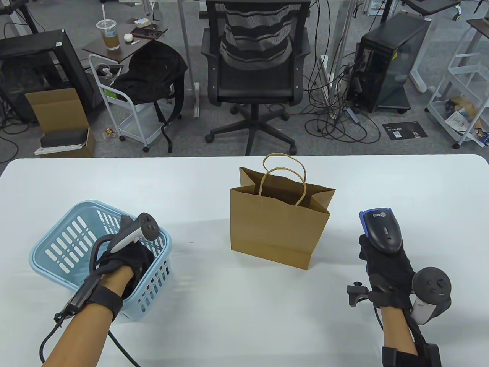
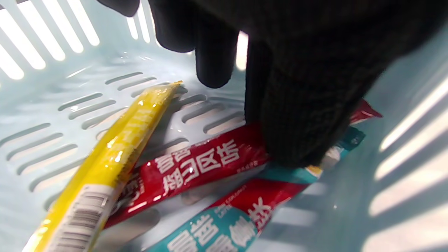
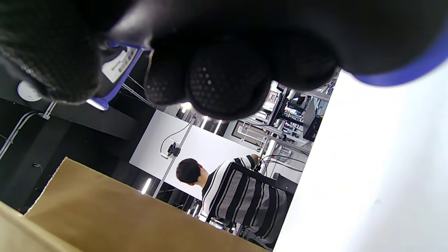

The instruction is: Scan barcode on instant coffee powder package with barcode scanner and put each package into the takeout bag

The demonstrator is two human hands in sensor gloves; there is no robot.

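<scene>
My left hand [image 1: 130, 260] reaches down into the light blue basket [image 1: 57, 244] at the table's left. In the left wrist view a yellow coffee stick [image 2: 115, 154] with a barcode, a red stick [image 2: 196, 164] and a teal-and-red stick [image 2: 224, 224] lie on the basket floor [image 2: 70, 87]. My left hand [image 2: 255, 115] hangs over them, one fingertip touching the red stick's far end; no stick is lifted. The brown paper takeout bag [image 1: 275, 229] stands open mid-table. My right hand [image 1: 386, 267] grips the black-and-blue barcode scanner [image 1: 382, 229] upright, to the right of the bag.
An office chair [image 1: 256, 69], a computer tower [image 1: 389, 61] and carts stand on the floor beyond the table's far edge. In the right wrist view a person in a striped shirt [image 3: 238, 196] sits in the background past the bag [image 3: 105, 210].
</scene>
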